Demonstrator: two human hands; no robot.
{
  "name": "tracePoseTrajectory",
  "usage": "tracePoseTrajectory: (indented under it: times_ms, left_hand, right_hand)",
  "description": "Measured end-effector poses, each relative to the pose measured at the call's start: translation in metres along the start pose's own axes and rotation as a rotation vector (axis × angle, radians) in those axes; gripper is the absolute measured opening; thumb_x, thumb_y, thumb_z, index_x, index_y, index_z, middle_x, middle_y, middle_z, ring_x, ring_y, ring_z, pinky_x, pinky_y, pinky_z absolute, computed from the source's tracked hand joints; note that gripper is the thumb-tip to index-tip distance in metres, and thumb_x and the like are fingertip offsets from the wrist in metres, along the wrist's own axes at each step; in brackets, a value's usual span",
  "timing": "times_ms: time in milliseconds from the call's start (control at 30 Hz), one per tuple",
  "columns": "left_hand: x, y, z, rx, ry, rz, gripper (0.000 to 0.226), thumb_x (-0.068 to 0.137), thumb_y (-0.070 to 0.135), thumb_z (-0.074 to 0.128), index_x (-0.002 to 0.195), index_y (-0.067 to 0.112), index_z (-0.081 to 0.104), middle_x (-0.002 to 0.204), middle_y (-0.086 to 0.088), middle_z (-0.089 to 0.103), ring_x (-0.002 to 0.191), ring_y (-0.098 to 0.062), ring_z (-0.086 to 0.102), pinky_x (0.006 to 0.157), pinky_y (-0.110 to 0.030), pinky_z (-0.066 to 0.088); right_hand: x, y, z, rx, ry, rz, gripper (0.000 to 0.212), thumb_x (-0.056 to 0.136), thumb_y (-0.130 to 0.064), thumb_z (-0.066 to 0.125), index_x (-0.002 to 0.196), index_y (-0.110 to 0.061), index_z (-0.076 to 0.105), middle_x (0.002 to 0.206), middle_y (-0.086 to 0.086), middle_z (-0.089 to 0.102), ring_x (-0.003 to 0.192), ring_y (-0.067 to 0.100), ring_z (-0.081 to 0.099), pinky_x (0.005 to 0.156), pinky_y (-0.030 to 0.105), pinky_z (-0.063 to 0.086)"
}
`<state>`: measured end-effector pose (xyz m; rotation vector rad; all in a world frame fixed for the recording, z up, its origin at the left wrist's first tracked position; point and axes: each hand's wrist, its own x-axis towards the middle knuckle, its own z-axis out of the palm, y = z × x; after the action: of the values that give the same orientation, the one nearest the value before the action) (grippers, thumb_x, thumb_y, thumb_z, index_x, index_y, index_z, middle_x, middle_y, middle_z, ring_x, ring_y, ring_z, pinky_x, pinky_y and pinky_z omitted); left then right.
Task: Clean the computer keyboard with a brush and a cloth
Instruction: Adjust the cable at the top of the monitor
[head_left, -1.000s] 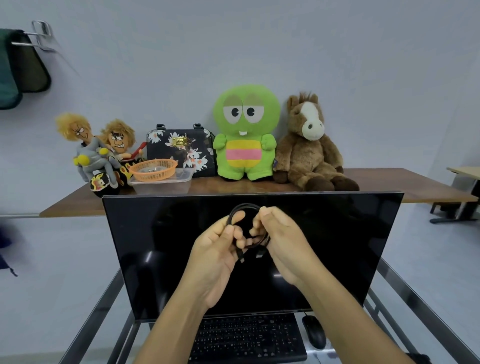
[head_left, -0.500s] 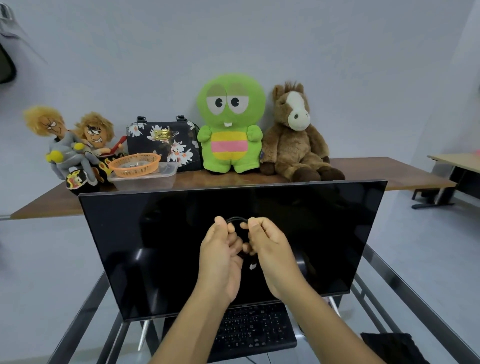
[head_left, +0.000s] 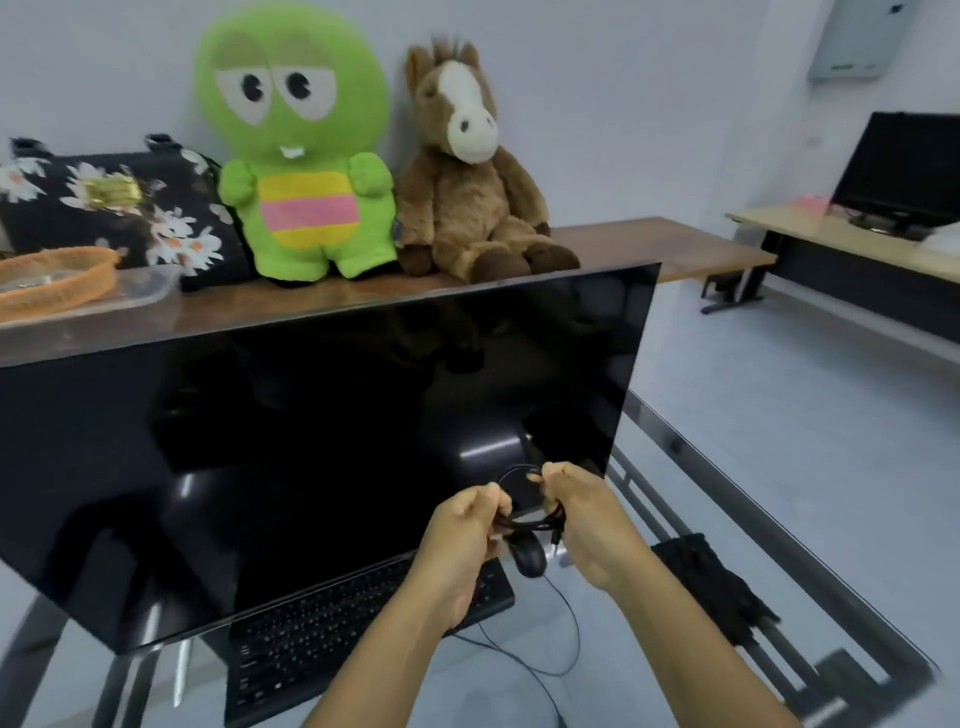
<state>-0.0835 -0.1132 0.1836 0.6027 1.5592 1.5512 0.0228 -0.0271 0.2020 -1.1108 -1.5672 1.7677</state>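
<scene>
A black keyboard (head_left: 332, 639) lies on the glass table below the dark monitor (head_left: 291, 447). My left hand (head_left: 462, 540) and my right hand (head_left: 592, 525) are raised above the keyboard's right end, both closed on a coiled black cable (head_left: 524, 522) stretched between them. A black mouse (head_left: 530, 556) sits under the hands, its cord looping toward me. A black cloth (head_left: 717, 587) lies on the table to the right. No brush is in sight.
Behind the monitor a wooden shelf (head_left: 675, 244) carries a green plush (head_left: 301, 156), a brown horse plush (head_left: 467, 171), a floral bag (head_left: 114, 208) and an orange basket (head_left: 57, 280) in a clear tub. Another desk with a monitor (head_left: 904, 171) stands far right.
The view swung right and down. Both hands moved lower and rightward with the cable, and they pulled slightly apart so the coil stretches between them. The mouse and cloth came into view.
</scene>
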Motion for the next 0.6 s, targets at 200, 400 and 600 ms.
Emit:
tracePoseTrajectory:
  times_ms: [200,400,600]
  left_hand:
    - [0.044,-0.081,0.029,0.238,0.002,-0.206,0.024,0.094,0.020,0.057,0.080,0.004,0.068,0.051,-0.003,0.053,0.044,-0.013,0.043,0.047,-0.024,0.038]
    - [0.091,-0.157,0.044,0.545,0.049,-0.238,0.023,0.088,0.017,0.065,0.069,0.012,0.054,0.058,-0.007,0.061,0.047,-0.016,0.059,0.047,-0.027,0.050]
    - [0.114,-0.204,0.048,1.074,-0.006,-0.096,0.019,0.095,0.033,0.053,0.095,0.014,0.057,0.091,-0.004,0.067,0.087,-0.023,0.063,0.063,-0.030,0.042]
  right_hand:
    - [0.035,0.079,-0.064,-0.292,0.015,0.087,0.029,0.093,-0.001,0.041,0.069,0.001,0.058,0.064,0.004,0.050,0.067,0.017,0.046,0.066,0.026,0.038]
    - [0.078,0.171,-0.077,-0.547,0.093,0.205,0.029,0.094,-0.007,0.046,0.070,-0.021,0.054,0.081,0.000,0.053,0.058,0.006,0.044,0.047,0.010,0.032]
    - [0.096,0.223,-0.072,-0.770,0.132,0.119,0.025,0.096,-0.006,0.048,0.073,-0.017,0.054,0.061,-0.008,0.046,0.052,0.004,0.041,0.047,0.012,0.030]
